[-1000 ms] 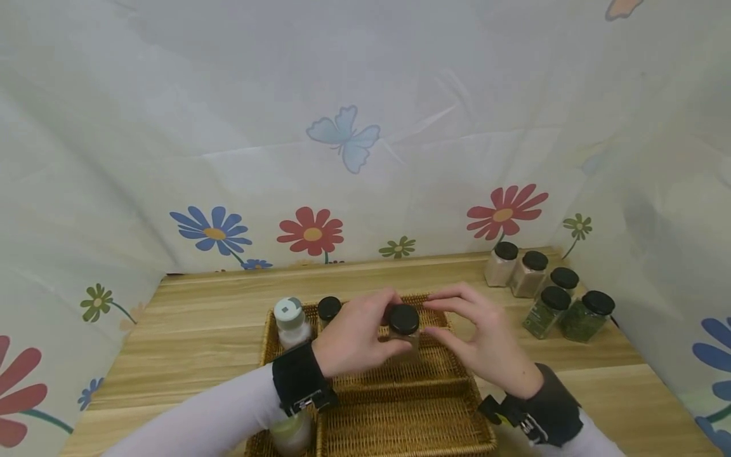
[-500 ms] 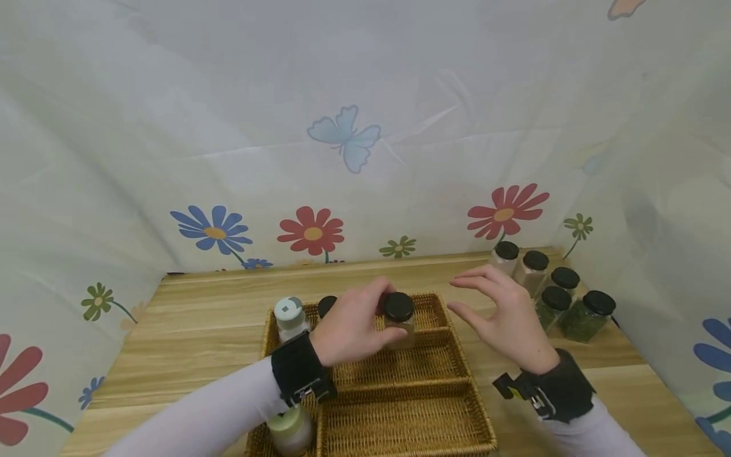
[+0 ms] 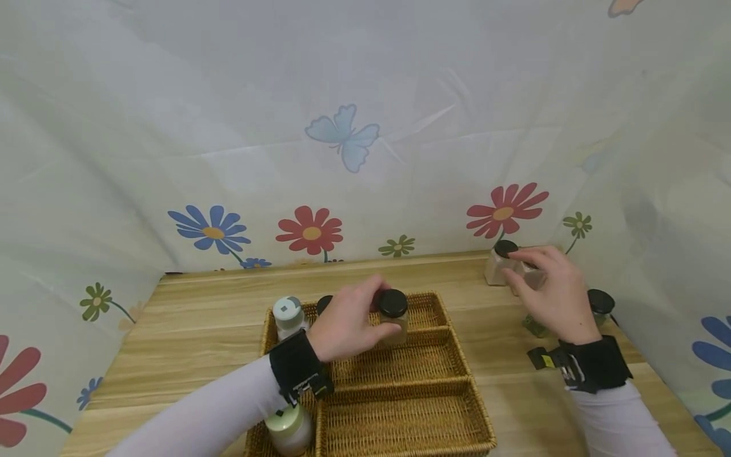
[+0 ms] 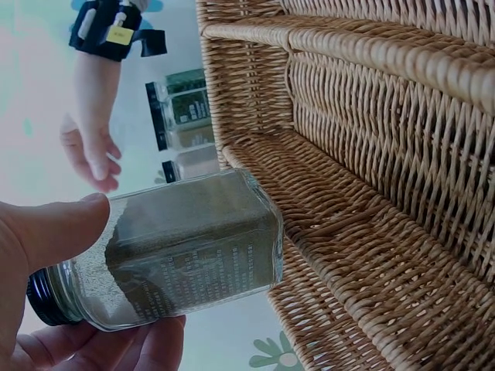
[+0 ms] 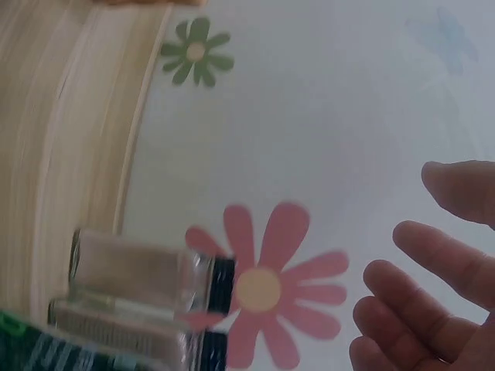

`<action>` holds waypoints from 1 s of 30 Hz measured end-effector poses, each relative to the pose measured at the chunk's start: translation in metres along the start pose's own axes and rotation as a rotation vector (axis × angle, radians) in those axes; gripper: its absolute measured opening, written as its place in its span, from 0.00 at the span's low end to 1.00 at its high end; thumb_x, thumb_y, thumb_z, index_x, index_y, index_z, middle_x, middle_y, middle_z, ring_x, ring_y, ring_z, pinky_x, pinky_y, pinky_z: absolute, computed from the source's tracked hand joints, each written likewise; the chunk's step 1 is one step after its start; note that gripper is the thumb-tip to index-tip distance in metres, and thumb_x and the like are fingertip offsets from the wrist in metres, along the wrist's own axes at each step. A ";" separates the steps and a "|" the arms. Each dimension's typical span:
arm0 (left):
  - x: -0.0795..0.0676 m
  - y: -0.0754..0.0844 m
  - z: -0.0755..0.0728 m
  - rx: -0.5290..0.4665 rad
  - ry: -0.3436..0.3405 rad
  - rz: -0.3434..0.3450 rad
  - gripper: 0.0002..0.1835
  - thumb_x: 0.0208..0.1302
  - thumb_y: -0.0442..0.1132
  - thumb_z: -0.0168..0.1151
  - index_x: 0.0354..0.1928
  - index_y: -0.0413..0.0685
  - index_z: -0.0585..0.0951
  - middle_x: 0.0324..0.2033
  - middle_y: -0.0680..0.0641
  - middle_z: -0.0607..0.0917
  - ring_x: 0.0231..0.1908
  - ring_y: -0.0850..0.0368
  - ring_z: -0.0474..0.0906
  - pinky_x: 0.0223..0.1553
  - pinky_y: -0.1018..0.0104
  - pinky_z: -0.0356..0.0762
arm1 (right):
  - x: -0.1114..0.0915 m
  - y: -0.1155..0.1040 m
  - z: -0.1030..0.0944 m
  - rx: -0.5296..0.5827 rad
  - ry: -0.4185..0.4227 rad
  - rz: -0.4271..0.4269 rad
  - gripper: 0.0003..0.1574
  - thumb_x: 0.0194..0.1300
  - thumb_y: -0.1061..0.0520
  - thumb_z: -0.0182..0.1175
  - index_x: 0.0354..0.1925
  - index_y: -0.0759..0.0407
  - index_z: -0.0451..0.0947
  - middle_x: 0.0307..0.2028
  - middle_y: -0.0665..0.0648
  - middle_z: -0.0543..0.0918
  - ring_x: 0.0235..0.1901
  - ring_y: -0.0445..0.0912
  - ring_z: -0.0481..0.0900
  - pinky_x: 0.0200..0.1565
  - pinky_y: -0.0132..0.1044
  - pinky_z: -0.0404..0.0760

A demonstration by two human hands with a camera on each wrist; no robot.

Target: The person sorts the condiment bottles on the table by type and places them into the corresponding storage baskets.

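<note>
My left hand [image 3: 348, 322] pinches a square glass spice jar [image 4: 201, 247] with a black lid, between thumb and fingers. Brownish powder partly fills the jar, which is held upright over the divided wicker basket [image 3: 400, 384]. Out to the right, my right hand [image 3: 556, 295] holds nothing, its fingers spread apart from the thumb. It is over the group of black-lidded jars at the back right and hides some of them. A pale-filled jar [image 3: 499, 270] is nearest its fingertips in the head view; whether they touch cannot be told. The right wrist view shows the fingers [image 5: 410, 263] apart from the jars.
In the basket's left part stand a white-capped bottle [image 3: 289, 314], a jar with a pale green lid [image 3: 290, 428] and another black-lidded jar [image 3: 323, 304], partly hidden by my left hand. A flower-printed sheet [image 3: 354, 190] surrounds the wooden table [image 3: 217, 317].
My right hand has moved away from the held jar, rightward to the jars at the back right. My left hand has shifted slightly left and back with its jar.
</note>
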State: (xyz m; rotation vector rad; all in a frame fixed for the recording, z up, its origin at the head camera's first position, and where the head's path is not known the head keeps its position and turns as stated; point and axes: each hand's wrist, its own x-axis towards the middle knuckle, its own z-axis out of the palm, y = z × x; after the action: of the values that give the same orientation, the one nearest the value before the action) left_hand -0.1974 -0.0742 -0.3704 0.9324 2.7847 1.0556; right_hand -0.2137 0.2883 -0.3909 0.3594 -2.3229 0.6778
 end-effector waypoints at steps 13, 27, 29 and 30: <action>0.004 -0.006 0.000 0.027 0.009 0.017 0.25 0.61 0.45 0.77 0.56 0.52 0.75 0.46 0.53 0.88 0.42 0.63 0.85 0.45 0.68 0.83 | -0.008 0.051 -0.004 -0.200 -0.081 0.141 0.23 0.65 0.59 0.68 0.52 0.75 0.81 0.54 0.78 0.79 0.54 0.73 0.74 0.55 0.71 0.70; 0.020 -0.019 -0.004 0.048 0.007 0.030 0.25 0.61 0.43 0.77 0.56 0.50 0.75 0.46 0.51 0.86 0.42 0.59 0.84 0.46 0.65 0.83 | -0.016 0.063 -0.010 -0.300 -0.093 0.258 0.21 0.68 0.59 0.62 0.53 0.73 0.82 0.47 0.78 0.80 0.46 0.74 0.77 0.47 0.69 0.74; 0.022 -0.022 -0.003 0.054 0.004 0.021 0.25 0.61 0.43 0.77 0.56 0.51 0.75 0.46 0.51 0.86 0.43 0.59 0.84 0.46 0.64 0.83 | -0.017 0.063 -0.011 -0.304 -0.103 0.283 0.20 0.69 0.58 0.61 0.53 0.72 0.82 0.47 0.78 0.80 0.46 0.74 0.78 0.45 0.69 0.74; 0.023 -0.024 -0.003 0.061 0.002 0.017 0.25 0.61 0.43 0.77 0.56 0.51 0.75 0.46 0.51 0.86 0.43 0.58 0.85 0.46 0.64 0.83 | -0.018 0.063 -0.011 -0.305 -0.106 0.293 0.20 0.69 0.57 0.61 0.53 0.71 0.82 0.46 0.78 0.80 0.45 0.74 0.78 0.45 0.68 0.75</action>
State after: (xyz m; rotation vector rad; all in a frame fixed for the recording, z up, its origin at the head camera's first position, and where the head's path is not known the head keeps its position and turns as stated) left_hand -0.2296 -0.0774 -0.3783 0.9636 2.8309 0.9798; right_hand -0.2216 0.3479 -0.4192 -0.0885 -2.5596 0.4362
